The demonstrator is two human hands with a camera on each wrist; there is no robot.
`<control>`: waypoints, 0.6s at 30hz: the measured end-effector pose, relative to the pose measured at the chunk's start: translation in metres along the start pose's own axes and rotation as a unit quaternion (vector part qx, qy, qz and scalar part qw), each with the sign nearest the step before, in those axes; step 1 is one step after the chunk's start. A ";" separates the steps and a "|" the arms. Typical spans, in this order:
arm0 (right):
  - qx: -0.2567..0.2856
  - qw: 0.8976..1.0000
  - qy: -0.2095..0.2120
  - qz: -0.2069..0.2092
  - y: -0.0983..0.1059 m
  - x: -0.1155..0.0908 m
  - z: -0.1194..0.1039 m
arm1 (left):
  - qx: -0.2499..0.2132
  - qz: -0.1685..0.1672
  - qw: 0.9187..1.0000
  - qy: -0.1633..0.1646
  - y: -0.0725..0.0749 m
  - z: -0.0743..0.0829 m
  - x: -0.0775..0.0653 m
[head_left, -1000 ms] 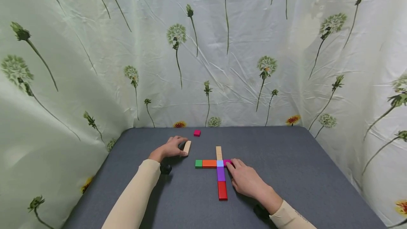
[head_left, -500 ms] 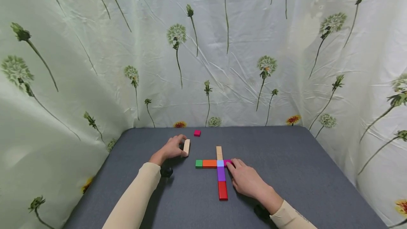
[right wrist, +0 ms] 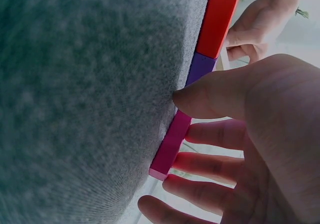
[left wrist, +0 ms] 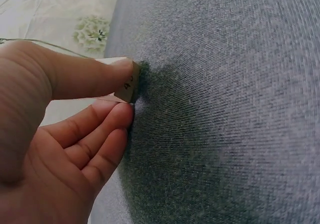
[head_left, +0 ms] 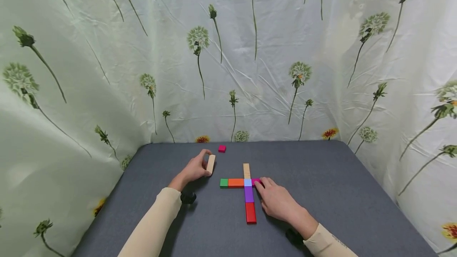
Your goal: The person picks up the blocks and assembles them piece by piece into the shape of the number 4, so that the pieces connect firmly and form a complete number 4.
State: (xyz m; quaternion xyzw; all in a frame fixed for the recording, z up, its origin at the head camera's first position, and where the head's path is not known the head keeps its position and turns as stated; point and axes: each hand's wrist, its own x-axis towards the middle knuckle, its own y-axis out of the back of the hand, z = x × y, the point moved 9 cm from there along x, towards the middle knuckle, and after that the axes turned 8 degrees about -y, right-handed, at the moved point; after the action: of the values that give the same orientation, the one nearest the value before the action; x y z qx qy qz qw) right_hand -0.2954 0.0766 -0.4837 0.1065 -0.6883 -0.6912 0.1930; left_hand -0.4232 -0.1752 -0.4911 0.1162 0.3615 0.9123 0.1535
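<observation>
My left hand [head_left: 194,168] pinches a plain wooden block [head_left: 211,164] between thumb and fingers. In the left wrist view the block's end [left wrist: 128,84] bears small dark marks, close to the grey cloth. Whether it touches the cloth, I cannot tell. My right hand [head_left: 277,201] has its thumb and fingers about a magenta block [right wrist: 170,143], whose outer end the hand covers in the head view. That block adjoins a light blue square [head_left: 248,182]. Around the square lie an orange block [head_left: 236,183], a purple block [head_left: 248,194] and another wooden block [head_left: 246,171], forming a cross.
A green block [head_left: 223,183] ends the cross's left arm and a red block [head_left: 251,213] its near arm. One pinkish-red cube [head_left: 222,148] sits by the far edge of the grey table [head_left: 314,162]. A flower-print curtain [head_left: 171,70] hangs behind and at both sides.
The wooden block in my left hand has tipped and shifted slightly, and the fingers have drawn closer round it. My right hand and the cross of blocks have stayed in place.
</observation>
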 end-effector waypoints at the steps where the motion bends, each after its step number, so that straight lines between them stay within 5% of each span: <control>1: 0.000 1.000 0.000 0.000 0.000 0.000 0.000 | -0.003 0.002 1.000 -0.002 0.001 0.001 -0.001; 18: 0.002 1.000 -0.003 -0.005 -0.001 0.000 0.000 | -0.066 0.011 0.998 -0.012 -0.003 0.000 -0.007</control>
State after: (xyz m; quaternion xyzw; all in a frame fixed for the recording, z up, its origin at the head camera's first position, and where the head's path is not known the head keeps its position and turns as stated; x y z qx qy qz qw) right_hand -0.2952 0.0766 -0.4847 0.1080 -0.6899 -0.6908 0.1873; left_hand -0.4160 -0.1761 -0.4940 0.1206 0.2977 0.9342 0.1554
